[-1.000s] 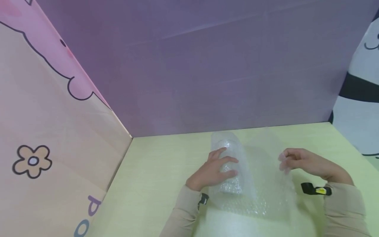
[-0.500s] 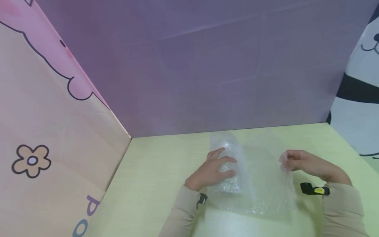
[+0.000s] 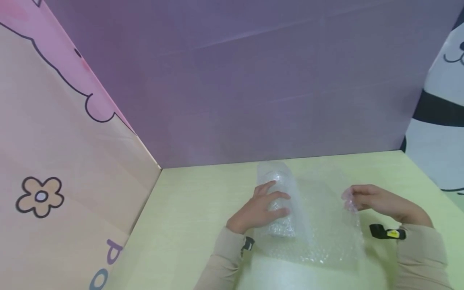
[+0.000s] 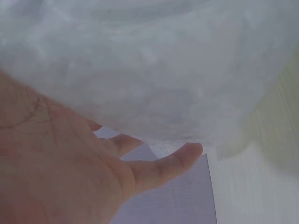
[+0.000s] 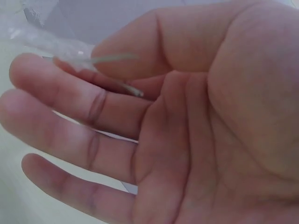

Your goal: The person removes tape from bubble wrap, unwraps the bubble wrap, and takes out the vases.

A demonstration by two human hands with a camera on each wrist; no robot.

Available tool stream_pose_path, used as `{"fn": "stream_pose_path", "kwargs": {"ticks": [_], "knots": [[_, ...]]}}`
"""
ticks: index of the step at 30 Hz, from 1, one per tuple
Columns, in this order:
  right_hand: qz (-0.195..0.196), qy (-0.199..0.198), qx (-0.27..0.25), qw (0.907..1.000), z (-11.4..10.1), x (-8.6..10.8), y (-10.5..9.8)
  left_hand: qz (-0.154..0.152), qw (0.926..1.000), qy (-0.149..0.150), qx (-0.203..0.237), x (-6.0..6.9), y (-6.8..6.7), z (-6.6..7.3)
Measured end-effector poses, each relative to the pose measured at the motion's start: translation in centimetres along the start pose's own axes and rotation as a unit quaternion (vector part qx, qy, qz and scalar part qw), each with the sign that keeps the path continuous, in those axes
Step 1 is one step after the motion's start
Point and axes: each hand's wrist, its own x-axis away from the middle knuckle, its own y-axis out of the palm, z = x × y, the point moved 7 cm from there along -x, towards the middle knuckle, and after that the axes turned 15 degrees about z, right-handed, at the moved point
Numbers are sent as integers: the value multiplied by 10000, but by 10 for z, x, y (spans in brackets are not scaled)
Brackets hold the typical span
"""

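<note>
We see a rounded bundle point(image 3: 283, 230) of clear bubble wrap lying on the pale counter point(image 3: 195, 201), short of the purple wall point(image 3: 232, 88). A round outline shows faintly near its far end, but the layers blur whatever is inside, and we cannot tell what it is. The left hand point(image 3: 258, 210) rests across the bundle with its fingers spread, touching the wrap rather than clenched around it, and it hides the middle of the roll. In the left wrist view the wrap fills the upper part and runs out of the picture, and some of the fingers are partly covered by it.

To the right, a loose sheet point(image 3: 328, 225) of the wrap reaches from the bundle to the right hand point(image 3: 375, 201), which pinches its edge between thumb and forefinger. The sheet is so transparent that its far edge nearly melts into the counter. In the right wrist view the thumb covers much of the forefinger, and only a thin strip of the gripped edge shows; the other fingers extend loosely.

Both sleeves point(image 3: 422, 257) are cut off by the lower border, and the panda figure point(image 3: 442, 149) by the right one.
</note>
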Motion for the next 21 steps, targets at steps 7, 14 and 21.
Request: {"fn": "stream_pose_path", "kwargs": {"ticks": [7, 14, 21], "knots": [[48, 38, 128, 9999, 8, 0, 1, -8, 10000, 13, 6, 0, 0, -1], [162, 328, 429, 9984, 20, 1, 0, -22, 10000, -26, -33, 0, 0, 1], [197, 419, 500, 9977, 31, 1, 0, -38, 10000, -41, -27, -1, 1, 2]]}}
